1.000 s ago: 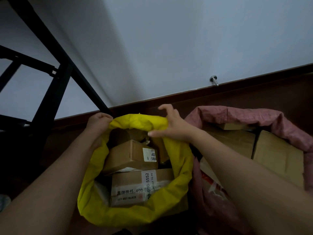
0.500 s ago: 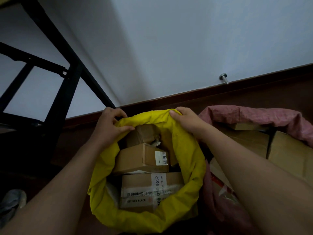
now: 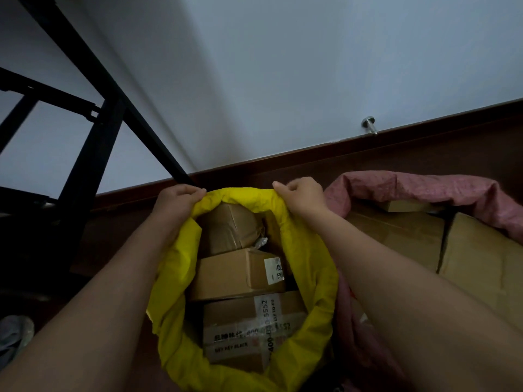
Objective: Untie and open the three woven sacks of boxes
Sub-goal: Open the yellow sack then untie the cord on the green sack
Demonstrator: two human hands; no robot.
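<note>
The yellow sack [image 3: 308, 267] is sitting at about 6 o'clock in the view, its mouth already gaping and its rim rolled outward; the cloth is looking thin, soft and crinkly, light in itself but weighed down by the cardboard boxes [image 3: 240, 274] packed inside, so it will probably be sagging wherever it is not being held; the rolled far rim, at 12 o'clock on the mouth, seems the fair place to take hold, since the fold there is giving the fingers a thick edge that should not be slipping.

The left hand [image 3: 177, 203] is curling closed over that rim at about 11 o'clock on the mouth, fingers pinching the yellow fold; the right hand [image 3: 301, 195] is gripping the same rim at about 1 o'clock, knuckles bunched, fist-narrow; both are holding cloth only, clear of the boxes, though in this dim light I cannot be sure how deep the fingertips are tucking under.

The pink sack [image 3: 424, 188] is lying at 3 o'clock, just beside the yellow one, its mouth also open on large cartons; a third sack is not showing.
</note>
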